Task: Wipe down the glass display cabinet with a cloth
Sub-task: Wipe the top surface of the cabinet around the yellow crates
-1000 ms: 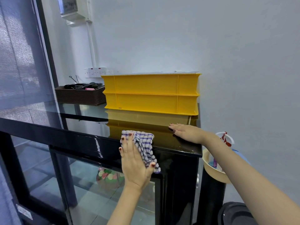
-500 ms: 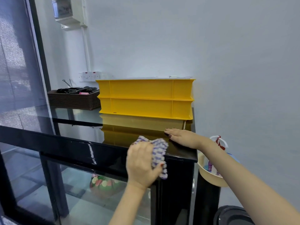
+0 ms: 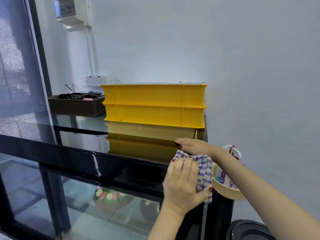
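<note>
The left hand (image 3: 183, 184) presses a blue-and-white checked cloth (image 3: 203, 172) against the black front frame of the glass display cabinet (image 3: 86, 163), right at its top right corner, at about 5 o'clock in the view. The hand lies flat on the cloth, probably so that the palm spreads pressure over the glossy frame while the thumb pins the loose lower end. Its fingers (image 3: 180, 166) are nearly straight and close together, laid over the cloth's upper fold; the cloth is trapped under the palm and pinched at the thumb side, not balled in a fist.

The right hand (image 3: 194, 146) rests palm down on the cabinet's glass top, just behind the cloth at about 4 o'clock. It seems placed there to brace the body during the wipe. Its fingers are extended and relaxed, holding nothing and touching only the surface.

Two stacked yellow crates (image 3: 154, 104) sit at the back of the top, towards 12 o'clock, with a pile of brown trays (image 3: 76, 106) at their 9 o'clock. A beige bowl (image 3: 226, 191) of bottles stands beyond the cabinet's right end.
</note>
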The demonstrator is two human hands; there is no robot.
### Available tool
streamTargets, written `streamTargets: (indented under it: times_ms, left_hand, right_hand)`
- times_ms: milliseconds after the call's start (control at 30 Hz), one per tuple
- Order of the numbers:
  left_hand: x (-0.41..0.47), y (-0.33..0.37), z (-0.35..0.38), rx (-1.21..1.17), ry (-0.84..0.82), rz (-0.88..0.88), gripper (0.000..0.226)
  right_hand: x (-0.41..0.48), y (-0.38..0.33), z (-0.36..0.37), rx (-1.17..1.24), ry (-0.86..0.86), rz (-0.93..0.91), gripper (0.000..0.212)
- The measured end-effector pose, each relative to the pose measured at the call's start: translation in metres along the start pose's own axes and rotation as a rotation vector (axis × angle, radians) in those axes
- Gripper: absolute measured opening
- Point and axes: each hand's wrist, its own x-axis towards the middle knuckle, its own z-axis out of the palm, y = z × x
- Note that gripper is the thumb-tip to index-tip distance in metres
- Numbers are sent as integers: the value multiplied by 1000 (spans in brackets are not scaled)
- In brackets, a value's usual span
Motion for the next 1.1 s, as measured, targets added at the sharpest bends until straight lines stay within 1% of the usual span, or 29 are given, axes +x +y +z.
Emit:
streamTargets:
  times_ms: [33,67,167,267,433,567,600,633,700,733,767,833,900,1000,1100]
  left_hand:
    - [-3,-15,-2,7,26,35,54]
    - [-6,-31,-3,11,61,28,53]
    - [-11,-67,-9,14,152,-128,52]
    - [-11,-56,-5,4,132,-230,55]
    - [-10,-17,3,19,59,-113,59]
    - [-13,-28,2,63,90,46,52]
    - [-13,-35,1,70,94,62,51]
    - [-13,-40,0,71,105,35,50]
    - [-11,-36,-2,54,134,-102,47]
    - [-10,-28,-1,42,134,-144,47]
    - [-10,-17,1,32,123,-144,46]
    - [-10,4,5,11,85,-87,46]
    - [-8,8,6,7,62,-55,47]
    - [-11,-7,5,39,83,2,47]
    - [-16,-36,1,50,117,-42,46]
  right_hand:
    - [-1,0,0,11,4,-9,46]
    - [-1,0,0,27,10,-13,46]
    - [-2,0,0,26,31,-12,46]
    - [-2,-1,0,12,30,-14,46]
    - [-3,-1,0,16,28,-15,46]
    - [-3,1,2,33,40,-16,46]
    - [-3,2,2,36,41,-17,46]
    - [-3,2,2,38,43,-17,46]
    - [-2,2,1,41,44,-14,46]
    - [-2,2,1,44,41,-16,46]
    - [-1,2,0,40,33,-21,46]
    - [0,1,0,9,20,-23,46]
    - [-1,1,1,-12,22,-10,46]
    - [-3,0,1,-1,26,-12,46]
    - [-4,0,1,44,41,-7,46]
